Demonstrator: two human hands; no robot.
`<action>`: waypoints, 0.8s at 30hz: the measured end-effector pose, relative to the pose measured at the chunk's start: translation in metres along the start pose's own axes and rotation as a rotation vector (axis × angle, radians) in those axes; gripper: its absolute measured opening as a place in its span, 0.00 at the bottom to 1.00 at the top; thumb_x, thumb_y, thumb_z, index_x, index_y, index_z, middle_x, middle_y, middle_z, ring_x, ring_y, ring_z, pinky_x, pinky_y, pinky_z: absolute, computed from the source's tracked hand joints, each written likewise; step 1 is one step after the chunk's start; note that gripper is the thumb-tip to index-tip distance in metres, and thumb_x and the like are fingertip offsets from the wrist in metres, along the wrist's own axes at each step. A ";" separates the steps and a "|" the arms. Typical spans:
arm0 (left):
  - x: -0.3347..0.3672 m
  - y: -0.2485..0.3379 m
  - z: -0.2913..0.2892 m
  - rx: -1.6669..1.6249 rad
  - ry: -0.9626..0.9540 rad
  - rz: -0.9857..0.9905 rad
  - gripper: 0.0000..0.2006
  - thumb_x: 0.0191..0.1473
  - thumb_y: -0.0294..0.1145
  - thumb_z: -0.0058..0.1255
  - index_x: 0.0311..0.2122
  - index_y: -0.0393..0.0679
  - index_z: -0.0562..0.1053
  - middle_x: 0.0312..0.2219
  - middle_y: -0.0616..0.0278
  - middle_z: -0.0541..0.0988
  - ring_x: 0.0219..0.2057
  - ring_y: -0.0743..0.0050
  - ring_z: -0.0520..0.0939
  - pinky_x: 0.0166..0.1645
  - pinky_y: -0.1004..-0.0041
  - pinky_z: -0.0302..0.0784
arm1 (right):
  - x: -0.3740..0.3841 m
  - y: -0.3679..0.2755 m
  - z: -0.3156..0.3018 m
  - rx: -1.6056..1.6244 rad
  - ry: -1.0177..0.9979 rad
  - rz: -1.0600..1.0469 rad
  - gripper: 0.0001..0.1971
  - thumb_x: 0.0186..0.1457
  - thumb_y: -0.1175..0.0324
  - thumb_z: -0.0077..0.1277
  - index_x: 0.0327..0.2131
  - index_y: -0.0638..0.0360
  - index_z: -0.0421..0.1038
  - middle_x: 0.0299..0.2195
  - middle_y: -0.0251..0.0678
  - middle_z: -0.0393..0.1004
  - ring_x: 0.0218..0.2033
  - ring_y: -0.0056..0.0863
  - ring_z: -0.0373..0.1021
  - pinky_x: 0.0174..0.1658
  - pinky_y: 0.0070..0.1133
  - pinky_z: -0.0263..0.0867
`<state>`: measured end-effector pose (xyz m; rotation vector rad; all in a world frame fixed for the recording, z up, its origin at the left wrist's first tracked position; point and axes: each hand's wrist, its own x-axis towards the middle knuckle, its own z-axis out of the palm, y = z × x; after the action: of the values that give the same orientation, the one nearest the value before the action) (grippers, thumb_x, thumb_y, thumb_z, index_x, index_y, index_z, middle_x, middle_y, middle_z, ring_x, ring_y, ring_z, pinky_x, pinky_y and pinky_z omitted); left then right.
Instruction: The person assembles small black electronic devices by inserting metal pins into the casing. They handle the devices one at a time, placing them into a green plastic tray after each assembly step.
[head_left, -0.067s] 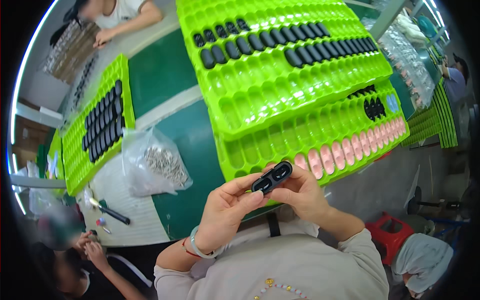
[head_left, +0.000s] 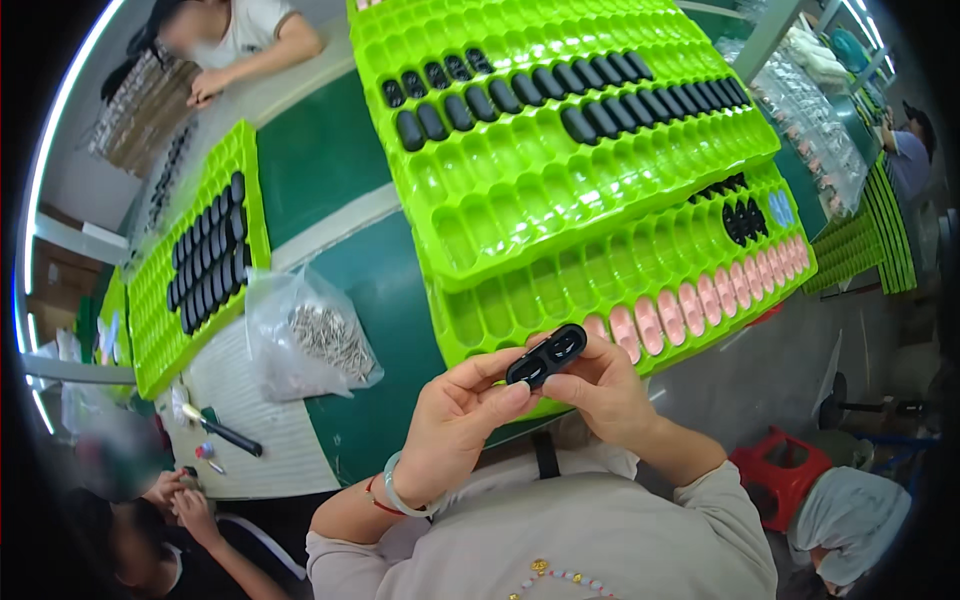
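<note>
Between my two hands, just in front of my body, a small black oblong case (head_left: 546, 356) is tilted with its right end higher. Two glossy rounded hollows, like those of an earbud case, face up. My left hand (head_left: 462, 408) pinches its left end between thumb and fingers. At the right end, my right hand (head_left: 600, 390) grips it with the thumb along the lower edge. Just beyond my hands is the lower green tray (head_left: 490, 318), holding pink oblong pieces (head_left: 672, 318) along its near edge and several black pieces (head_left: 743, 220).
Overlapping that tray, an upper green tray (head_left: 490, 228) carries rows of black oblong pieces (head_left: 600, 72). At left lie another green tray (head_left: 150, 345), a plastic bag of small metal parts (head_left: 330, 338) and a black-handled tool (head_left: 232, 436). Co-workers sit around; a red stool (head_left: 775, 470) stands right.
The whole view has shifted slightly, with the trays a little differently placed in it. Both hands keep the same hold on the black case.
</note>
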<state>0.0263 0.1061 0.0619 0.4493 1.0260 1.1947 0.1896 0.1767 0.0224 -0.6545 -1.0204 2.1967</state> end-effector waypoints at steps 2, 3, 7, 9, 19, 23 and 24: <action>0.014 -0.002 0.004 0.068 -0.071 -0.001 0.17 0.54 0.23 0.50 0.48 0.29 0.66 0.41 0.54 0.75 0.39 0.72 0.78 0.48 0.76 0.73 | -0.002 -0.003 -0.013 0.010 0.056 -0.048 0.17 0.52 0.77 0.51 0.46 0.65 0.65 0.38 0.32 0.70 0.35 0.20 0.68 0.39 0.17 0.65; 0.020 0.002 0.011 0.065 -0.091 -0.057 0.17 0.53 0.24 0.52 0.46 0.29 0.66 0.40 0.53 0.76 0.37 0.72 0.80 0.45 0.76 0.76 | -0.003 -0.008 -0.018 -0.023 0.140 -0.122 0.14 0.52 0.77 0.50 0.43 0.65 0.66 0.36 0.32 0.72 0.31 0.17 0.67 0.34 0.15 0.64; 0.072 0.041 0.034 0.444 -0.182 -0.004 0.19 0.51 0.30 0.55 0.46 0.29 0.66 0.33 0.54 0.77 0.28 0.72 0.81 0.28 0.78 0.76 | -0.002 -0.034 -0.050 -0.007 0.190 -0.336 0.11 0.51 0.77 0.48 0.40 0.65 0.69 0.32 0.33 0.74 0.24 0.13 0.65 0.27 0.14 0.62; 0.139 0.064 0.025 0.832 -0.097 0.291 0.23 0.50 0.38 0.57 0.42 0.29 0.67 0.22 0.57 0.78 0.22 0.77 0.79 0.26 0.78 0.74 | -0.002 -0.041 -0.058 0.015 0.266 -0.393 0.10 0.51 0.78 0.46 0.39 0.65 0.69 0.33 0.34 0.74 0.25 0.14 0.66 0.28 0.13 0.62; 0.307 0.086 0.064 1.502 0.287 0.248 0.29 0.40 0.41 0.64 0.34 0.21 0.66 0.27 0.45 0.79 0.21 0.63 0.82 0.27 0.73 0.79 | -0.019 -0.030 -0.084 0.118 0.326 -0.376 0.08 0.54 0.75 0.46 0.39 0.64 0.67 0.32 0.36 0.73 0.30 0.20 0.69 0.33 0.17 0.65; 0.303 0.097 0.067 1.375 0.234 0.160 0.16 0.37 0.33 0.63 0.24 0.28 0.74 0.23 0.49 0.79 0.20 0.67 0.82 0.25 0.73 0.79 | -0.018 -0.029 -0.087 0.102 0.252 -0.334 0.09 0.56 0.72 0.47 0.40 0.63 0.66 0.32 0.35 0.72 0.31 0.21 0.70 0.28 0.15 0.65; 0.295 0.101 0.068 1.274 0.219 0.165 0.16 0.36 0.33 0.62 0.24 0.29 0.74 0.23 0.50 0.79 0.20 0.68 0.82 0.25 0.74 0.79 | -0.019 -0.029 -0.087 0.101 0.242 -0.315 0.09 0.56 0.71 0.47 0.40 0.63 0.66 0.32 0.35 0.72 0.31 0.21 0.70 0.29 0.16 0.66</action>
<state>0.0327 0.4253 0.0513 1.4213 1.9135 0.5870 0.2686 0.2202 -0.0017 -0.6465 -0.8196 1.8328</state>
